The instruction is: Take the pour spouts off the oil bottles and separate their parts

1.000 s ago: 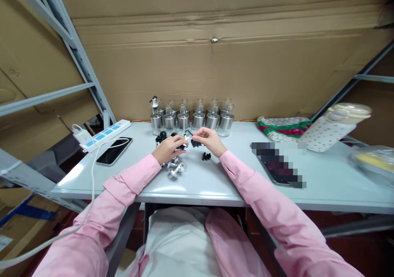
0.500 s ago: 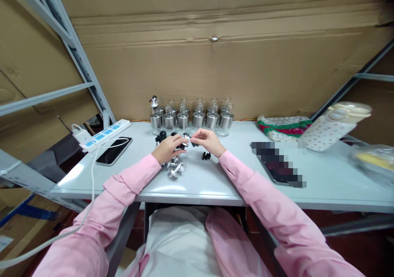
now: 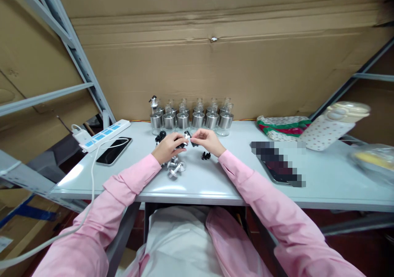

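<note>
My left hand (image 3: 168,146) is closed around a small silver-and-black pourer spout (image 3: 186,134), its black top showing at the fingertips. My right hand (image 3: 207,140) pinches a small black piece against or right beside that spout; whether the two are joined I cannot tell. Loose silver spout parts (image 3: 176,170) lie just below my left hand. Black stopper-like parts (image 3: 160,136) sit behind it, partly covered. A little cluster of small black pieces (image 3: 206,156) rests under my right hand.
Several glass bottles with metal sleeves (image 3: 183,121) stand in two rows at the back; one at the left bears a spout (image 3: 154,101). A phone (image 3: 114,151) and power strip (image 3: 106,135) lie left. Rightward are a pouch (image 3: 283,127), a dotted flask (image 3: 329,132) and a pixelated dark device (image 3: 278,166).
The spout between my hands has turned slightly, and its black top now shows a little higher. Both hands stay in nearly the same place.
</note>
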Demonstrator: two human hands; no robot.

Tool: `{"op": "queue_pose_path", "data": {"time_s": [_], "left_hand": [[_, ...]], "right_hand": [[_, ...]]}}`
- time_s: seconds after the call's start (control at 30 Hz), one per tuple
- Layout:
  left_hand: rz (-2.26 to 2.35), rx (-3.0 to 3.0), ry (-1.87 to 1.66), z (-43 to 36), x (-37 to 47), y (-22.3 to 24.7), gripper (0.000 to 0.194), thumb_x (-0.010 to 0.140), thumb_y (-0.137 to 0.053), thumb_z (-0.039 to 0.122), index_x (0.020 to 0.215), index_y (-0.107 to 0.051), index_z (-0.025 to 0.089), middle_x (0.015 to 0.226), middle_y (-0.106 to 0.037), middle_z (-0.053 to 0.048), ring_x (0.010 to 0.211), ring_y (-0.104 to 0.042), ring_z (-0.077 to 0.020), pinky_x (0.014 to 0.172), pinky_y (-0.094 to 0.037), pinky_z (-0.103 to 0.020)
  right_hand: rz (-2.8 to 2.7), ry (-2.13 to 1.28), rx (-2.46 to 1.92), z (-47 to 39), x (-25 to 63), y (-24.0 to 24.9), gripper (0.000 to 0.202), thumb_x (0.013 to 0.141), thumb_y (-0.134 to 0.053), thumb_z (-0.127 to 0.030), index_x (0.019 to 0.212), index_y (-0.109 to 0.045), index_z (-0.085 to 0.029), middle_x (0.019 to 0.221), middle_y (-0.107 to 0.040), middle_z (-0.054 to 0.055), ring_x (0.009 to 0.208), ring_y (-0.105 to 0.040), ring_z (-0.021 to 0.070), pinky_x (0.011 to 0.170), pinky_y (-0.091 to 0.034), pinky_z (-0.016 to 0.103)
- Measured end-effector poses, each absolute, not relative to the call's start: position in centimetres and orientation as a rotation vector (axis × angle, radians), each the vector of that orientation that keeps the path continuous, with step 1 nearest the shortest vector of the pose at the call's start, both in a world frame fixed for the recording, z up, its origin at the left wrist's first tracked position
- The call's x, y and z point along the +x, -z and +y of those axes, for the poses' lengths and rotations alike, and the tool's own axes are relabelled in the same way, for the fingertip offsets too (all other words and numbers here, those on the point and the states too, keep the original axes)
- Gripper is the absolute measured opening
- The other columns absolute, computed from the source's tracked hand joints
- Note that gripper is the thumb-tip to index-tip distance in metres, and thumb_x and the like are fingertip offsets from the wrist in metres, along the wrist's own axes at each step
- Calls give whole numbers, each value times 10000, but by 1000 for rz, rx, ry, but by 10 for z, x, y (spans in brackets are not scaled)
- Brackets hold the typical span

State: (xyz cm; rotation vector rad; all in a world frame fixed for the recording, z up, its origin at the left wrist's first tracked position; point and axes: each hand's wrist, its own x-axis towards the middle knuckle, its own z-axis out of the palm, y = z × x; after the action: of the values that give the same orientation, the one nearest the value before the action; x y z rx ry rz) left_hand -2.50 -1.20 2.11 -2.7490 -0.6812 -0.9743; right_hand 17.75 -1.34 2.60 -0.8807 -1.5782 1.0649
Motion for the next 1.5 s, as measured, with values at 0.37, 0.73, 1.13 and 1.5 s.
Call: {"op": "queue_pose_path", "data": {"time_s": [0.37, 0.73, 1.13, 1.5], "left_hand": [[-613, -2839, 1073, -14, -24, -21, 187, 859, -504, 267, 1020, -511, 173, 1266, -410, -147, 1013, -546, -184, 882, -489, -374], [-651, -2867, 1078, -20, -24, -25, 131, 821, -512, 183, 949, -515, 156, 1185, -455, -145, 990, -559, -188, 851, -480, -345], [-536, -2740, 1258, -24, -17, -26, 309, 679, -602, 150, 893, -383, 193, 1092, -499, -105, 980, -554, -183, 795, -480, -316], [-515, -2703, 1134, -27, -15, -23, 272, 668, -581, 138, 815, -361, 202, 1029, -509, -81, 848, -577, -163, 698, -492, -276]], "right_hand": [[-1578, -1098, -882, -12, 177, -23, 359, 517, -790, -383, 633, -547, -145, 584, -582, -29, 528, -511, 79, 546, -400, 231], [-1644, -1158, -888, -12, 177, -22, 306, 534, -790, -335, 619, -573, -137, 561, -572, -34, 512, -481, 64, 527, -363, 213], [-1396, -1906, -540, -13, 184, -18, 341, 664, -753, -294, 934, -643, -117, 706, -604, 8, 663, -555, 81, 688, -447, 248], [-1468, -2029, -432, -17, 181, -18, 331, 691, -734, -311, 943, -586, -155, 573, -480, -71, 528, -449, 44, 651, -437, 219]]}}
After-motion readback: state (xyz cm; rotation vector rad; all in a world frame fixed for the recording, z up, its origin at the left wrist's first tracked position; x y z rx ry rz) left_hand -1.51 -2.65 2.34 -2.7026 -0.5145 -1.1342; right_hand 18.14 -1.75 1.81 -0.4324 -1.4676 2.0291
